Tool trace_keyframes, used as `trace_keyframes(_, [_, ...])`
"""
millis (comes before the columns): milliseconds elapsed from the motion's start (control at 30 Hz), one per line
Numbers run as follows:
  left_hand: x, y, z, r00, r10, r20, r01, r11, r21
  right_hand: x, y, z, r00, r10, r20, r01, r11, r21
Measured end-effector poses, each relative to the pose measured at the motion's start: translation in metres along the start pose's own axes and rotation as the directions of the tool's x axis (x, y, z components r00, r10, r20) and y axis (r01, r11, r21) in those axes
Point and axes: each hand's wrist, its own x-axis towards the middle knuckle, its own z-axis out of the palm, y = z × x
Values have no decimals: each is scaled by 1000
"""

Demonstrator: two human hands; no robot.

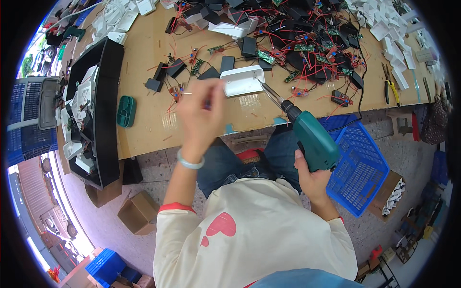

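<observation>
My right hand [313,182] is wrapped round the grip of a green corded electric screwdriver [314,137]. Its long bit points up and left, with the tip at the right end of a white plastic casing [244,81]. Whether the tip touches the casing I cannot tell. The casing lies open side up on the table and shows small holes at its right end. My left hand [201,115] hovers just left of the casing, its fingers curled and pinched together, slightly blurred. Something small and dark shows among those fingers, too hidden to name.
Black boxes with red wires and green circuit boards [304,48] heap up beyond the casing. A black bin [108,110] of white parts stands left, by a green tray [126,111]. Yellow-handled pliers [394,93] and white casings [391,48] lie right. A blue crate [360,168] sits below the table.
</observation>
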Motion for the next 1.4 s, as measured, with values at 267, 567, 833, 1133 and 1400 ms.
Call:
trace_keyframes(267, [-11, 12, 40, 970, 221, 104, -245, 892, 380, 5, 2, 8, 996, -76, -50, 71, 993, -99])
trace_keyframes(567, [-2, -6, 55, 953, 275, 126, -302, 887, 350, 9, 7, 21, 998, -62, 1, 61, 987, -149])
trace_keyframes(833, [-4, -5, 56, 962, 246, 122, -275, 874, 402, 15, 7, 29, 990, -141, 25, 143, 968, -207])
trace_keyframes(1133, [-5, -6, 55, 960, 249, 126, -279, 877, 392, 22, 5, 33, 983, -182, 18, 181, 957, -228])
trace_keyframes(1400, [-4, -6, 55, 958, 256, 130, -287, 881, 377, 23, 2, 30, 977, -208, 56, 215, 935, -283])
